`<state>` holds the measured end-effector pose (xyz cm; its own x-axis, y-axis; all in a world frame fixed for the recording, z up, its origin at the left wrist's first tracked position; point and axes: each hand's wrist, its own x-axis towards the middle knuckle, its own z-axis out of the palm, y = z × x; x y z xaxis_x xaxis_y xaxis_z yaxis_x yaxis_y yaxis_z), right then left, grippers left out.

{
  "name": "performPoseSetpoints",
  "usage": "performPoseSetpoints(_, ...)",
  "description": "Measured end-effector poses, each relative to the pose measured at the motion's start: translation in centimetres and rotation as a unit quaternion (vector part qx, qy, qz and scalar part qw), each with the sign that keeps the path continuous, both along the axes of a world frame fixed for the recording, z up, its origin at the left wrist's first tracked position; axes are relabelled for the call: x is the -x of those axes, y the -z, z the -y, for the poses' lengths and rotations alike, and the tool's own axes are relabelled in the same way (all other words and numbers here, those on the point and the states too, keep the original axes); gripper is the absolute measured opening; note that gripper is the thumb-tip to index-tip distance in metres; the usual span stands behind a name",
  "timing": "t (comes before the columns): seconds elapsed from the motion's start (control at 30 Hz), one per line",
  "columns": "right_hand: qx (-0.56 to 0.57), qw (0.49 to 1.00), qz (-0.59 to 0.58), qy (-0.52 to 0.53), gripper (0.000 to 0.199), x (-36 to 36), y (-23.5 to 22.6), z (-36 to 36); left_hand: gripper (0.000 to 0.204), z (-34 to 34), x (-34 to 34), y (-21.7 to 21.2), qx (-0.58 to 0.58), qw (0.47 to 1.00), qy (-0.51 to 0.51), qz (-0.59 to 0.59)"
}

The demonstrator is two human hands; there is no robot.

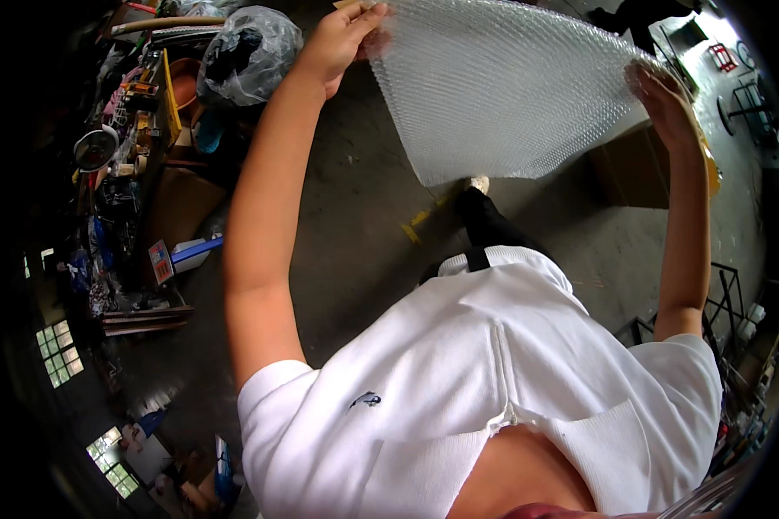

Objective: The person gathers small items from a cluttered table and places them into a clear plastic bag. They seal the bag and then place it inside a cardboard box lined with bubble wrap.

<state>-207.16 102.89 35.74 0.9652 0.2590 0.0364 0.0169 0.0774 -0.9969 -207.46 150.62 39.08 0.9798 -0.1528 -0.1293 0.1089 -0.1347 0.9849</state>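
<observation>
A wide sheet of clear bubble wrap point(502, 95) is stretched between my two raised arms at the top of the view. My left hand point(342, 43) pinches its left edge, with thumb and fingers closed on the film. At the right edge, my right hand point(662, 99) grips the sheet, its fingertips partly hidden behind or against the plastic. The lower edge of the bubble wrap hangs loose in front of my legs, above the floor. Its far edge runs out of the picture at the top.
A brown cardboard box point(627, 169) stands on the floor beneath my right hand. Along the left lie piled goods, with a stuffed clear plastic bag point(249, 56) and a blue-handled tool point(195, 249). Black metal frames point(727, 298) stand at the right. My shoe point(479, 183) is below the sheet.
</observation>
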Motion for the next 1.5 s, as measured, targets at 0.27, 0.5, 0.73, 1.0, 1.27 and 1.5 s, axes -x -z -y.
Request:
performPoseSetpoints(0.27,-0.223,0.953,-0.201,0.033,0.027,-13.3,1.3,0.5,0.023,2.5,-12.9,-6.1,0.086,0.98,0.027,0.175)
performPoseSetpoints(0.5,-0.165,0.978,-0.105,0.078,0.039,-22.9,-3.8,-2.8,0.019,-1.4,-18.6,-10.0,0.018,0.955,-0.011,0.297)
performPoseSetpoints(0.73,-0.049,0.983,-0.168,0.064,0.044,-28.8,-3.3,-7.3,0.035,-9.7,-25.5,-5.4,0.231,0.949,0.116,0.183)
performPoseSetpoints(1.0,-0.01,0.999,0.018,0.031,0.042,-32.2,-8.6,-17.1,0.042,-17.9,-35.2,-3.1,0.125,0.973,0.119,0.155)
performPoseSetpoints(1.27,0.037,0.988,-0.001,0.153,0.024,-34.4,-8.6,-18.2,0.043,-19.8,-42.7,-0.4,0.1,0.965,0.158,0.181)
performPoseSetpoints(1.5,0.02,0.974,0.059,0.219,0.021,-34.3,-9.3,-15.7,0.017,-14.1,-49.3,-0.3,0.257,0.928,0.166,0.214)
